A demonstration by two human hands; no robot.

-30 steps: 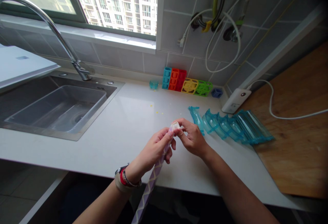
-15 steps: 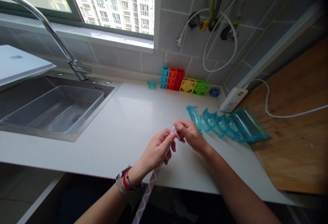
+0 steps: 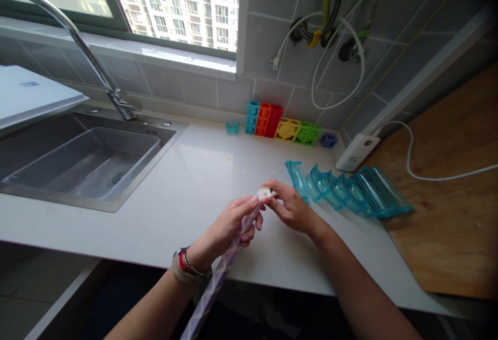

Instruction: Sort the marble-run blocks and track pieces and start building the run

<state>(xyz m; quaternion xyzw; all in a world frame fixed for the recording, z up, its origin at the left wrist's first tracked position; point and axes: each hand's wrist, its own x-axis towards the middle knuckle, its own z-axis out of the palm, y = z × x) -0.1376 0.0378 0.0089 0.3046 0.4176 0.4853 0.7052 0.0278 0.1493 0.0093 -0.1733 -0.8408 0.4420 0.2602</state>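
Observation:
A long lavender stick with pale diagonal stripes runs from the lower edge of the view up to both hands, above the counter's front. My left hand is closed round its upper part, thumb on top. The stick's end shows a whitish, rough-looking face. My right hand pinches that end between thumb and fingers. Exactly what the stick is made of cannot be made out. Translucent blue curved track pieces lie just beyond my right hand.
Coloured plastic blocks line the wall, with a small clear-blue piece beside them. Yellow specks dot the counter. A sink with a faucet is at left. A white power bank leans near a wooden board at right.
The stick has turned so its whitish end face now shows. My left hand has shifted slightly down and left along with it, and my right fingers have re-gripped around the end.

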